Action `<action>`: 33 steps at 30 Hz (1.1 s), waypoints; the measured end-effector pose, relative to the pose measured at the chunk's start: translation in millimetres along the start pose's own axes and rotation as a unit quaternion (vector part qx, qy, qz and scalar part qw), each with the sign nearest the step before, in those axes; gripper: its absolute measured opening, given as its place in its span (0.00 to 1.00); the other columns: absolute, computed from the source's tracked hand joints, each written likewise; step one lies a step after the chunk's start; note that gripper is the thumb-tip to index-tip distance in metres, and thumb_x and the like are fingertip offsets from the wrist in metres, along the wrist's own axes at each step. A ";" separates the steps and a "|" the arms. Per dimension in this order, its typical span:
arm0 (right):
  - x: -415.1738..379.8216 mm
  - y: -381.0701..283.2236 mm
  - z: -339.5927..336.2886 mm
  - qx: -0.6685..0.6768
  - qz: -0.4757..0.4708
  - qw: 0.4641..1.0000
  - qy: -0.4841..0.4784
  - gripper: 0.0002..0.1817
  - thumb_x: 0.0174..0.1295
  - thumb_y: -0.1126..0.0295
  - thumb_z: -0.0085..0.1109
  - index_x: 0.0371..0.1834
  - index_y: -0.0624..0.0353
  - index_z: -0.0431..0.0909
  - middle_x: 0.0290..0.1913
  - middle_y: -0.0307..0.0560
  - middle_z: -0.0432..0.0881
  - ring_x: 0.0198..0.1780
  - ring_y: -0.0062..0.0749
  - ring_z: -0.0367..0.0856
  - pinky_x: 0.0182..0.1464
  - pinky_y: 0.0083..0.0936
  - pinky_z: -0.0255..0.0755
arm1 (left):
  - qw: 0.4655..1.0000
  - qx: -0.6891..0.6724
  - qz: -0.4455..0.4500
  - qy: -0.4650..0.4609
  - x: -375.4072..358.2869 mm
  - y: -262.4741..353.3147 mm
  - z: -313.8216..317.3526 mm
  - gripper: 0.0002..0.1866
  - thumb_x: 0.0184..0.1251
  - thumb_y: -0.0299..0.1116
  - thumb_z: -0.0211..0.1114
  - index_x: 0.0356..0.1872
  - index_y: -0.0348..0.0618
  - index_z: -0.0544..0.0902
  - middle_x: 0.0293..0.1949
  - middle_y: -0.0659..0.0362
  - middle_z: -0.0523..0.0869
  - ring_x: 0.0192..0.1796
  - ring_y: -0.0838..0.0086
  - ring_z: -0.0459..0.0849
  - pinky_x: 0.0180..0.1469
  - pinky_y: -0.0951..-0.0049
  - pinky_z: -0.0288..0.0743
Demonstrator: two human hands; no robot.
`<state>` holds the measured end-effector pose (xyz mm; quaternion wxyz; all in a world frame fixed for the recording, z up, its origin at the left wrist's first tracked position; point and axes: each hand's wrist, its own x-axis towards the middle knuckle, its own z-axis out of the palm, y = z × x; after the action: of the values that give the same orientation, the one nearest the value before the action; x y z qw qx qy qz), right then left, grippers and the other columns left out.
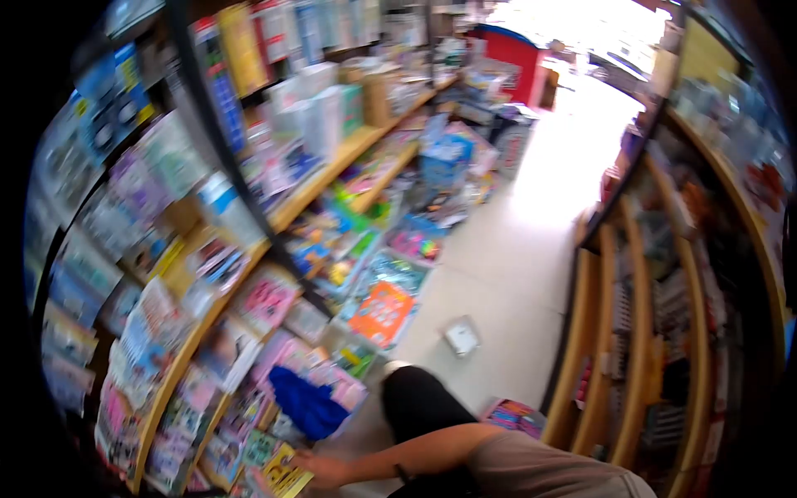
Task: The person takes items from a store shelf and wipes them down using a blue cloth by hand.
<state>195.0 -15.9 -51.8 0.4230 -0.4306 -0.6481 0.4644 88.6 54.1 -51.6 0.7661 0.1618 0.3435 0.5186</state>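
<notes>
two crowded shelf rows flank pale floor beyond one hand.

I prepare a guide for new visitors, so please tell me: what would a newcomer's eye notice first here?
Probably the bright blue cloth-like item at lower left, then the orange item beside the aisle. At the bottom, the right hand touches a yellow booklet.
</notes>
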 end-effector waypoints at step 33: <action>-8.4 -68.1 -47.1 0.152 -0.133 0.959 0.199 0.20 0.43 0.66 0.70 0.37 0.53 0.70 0.49 0.57 0.68 0.54 0.53 0.66 0.57 0.38 0.62 | 0.967 0.086 -0.093 -0.220 -26.9 61.6 45.6 0.42 0.61 0.64 0.44 0.59 0.29 0.65 0.54 0.41 0.74 0.53 0.51 0.76 0.55 0.57 0.71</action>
<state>230.7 -26.1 22.7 0.6613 -0.3550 -0.5244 0.4021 72.0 59.9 27.8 0.8510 0.3044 0.2233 0.3651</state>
